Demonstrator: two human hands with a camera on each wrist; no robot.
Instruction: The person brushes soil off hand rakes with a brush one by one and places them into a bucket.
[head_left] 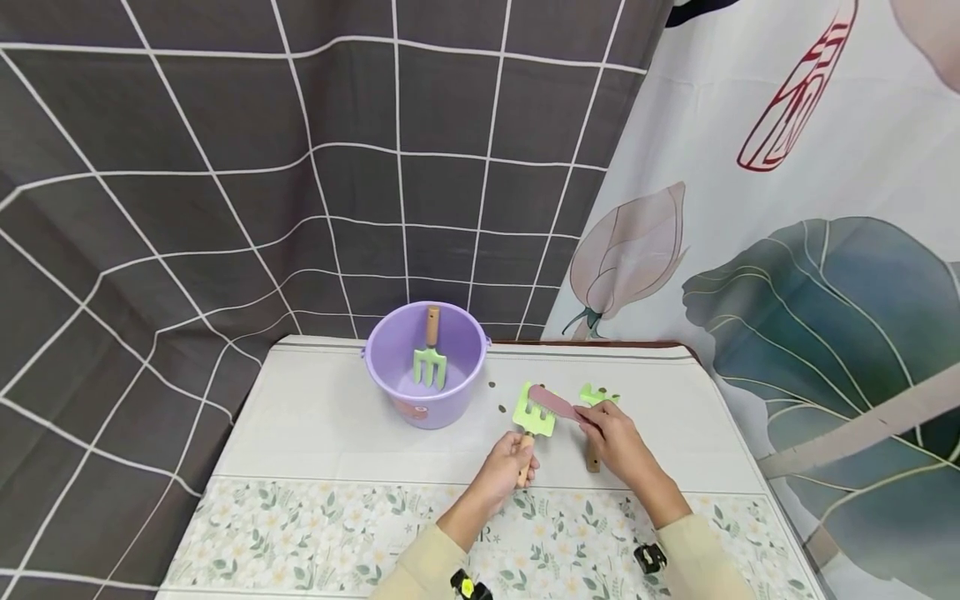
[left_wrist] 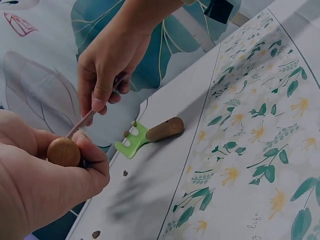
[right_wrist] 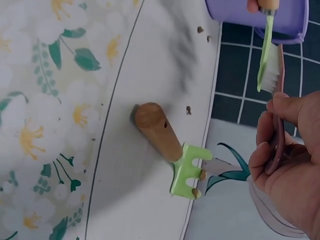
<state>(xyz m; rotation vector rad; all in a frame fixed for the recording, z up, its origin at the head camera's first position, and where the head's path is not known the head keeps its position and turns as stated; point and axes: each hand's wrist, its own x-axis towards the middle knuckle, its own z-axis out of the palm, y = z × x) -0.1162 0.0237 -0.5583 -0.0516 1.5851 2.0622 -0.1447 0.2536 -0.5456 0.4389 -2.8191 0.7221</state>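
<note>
Dark gridded cloth [head_left: 450,108] is hung behind a white table [head_left: 315,417]. Just above it, right of a purple bucket [head_left: 444,414], a lime-green fork [head_left: 536,427] is gripped by the left hand [head_left: 504,465], fingers clamped on its wooden handle. A mauve brush [head_left: 553,402] is pinched in the right hand's [head_left: 618,437] fingers — long axis slanted leftward across the tines, white bristles turned forkward; contact cannot be told.

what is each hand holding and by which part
Left hand: green garden tool, by its wooden handle. Right hand: pink white-bristled brush, by its handle.
</note>
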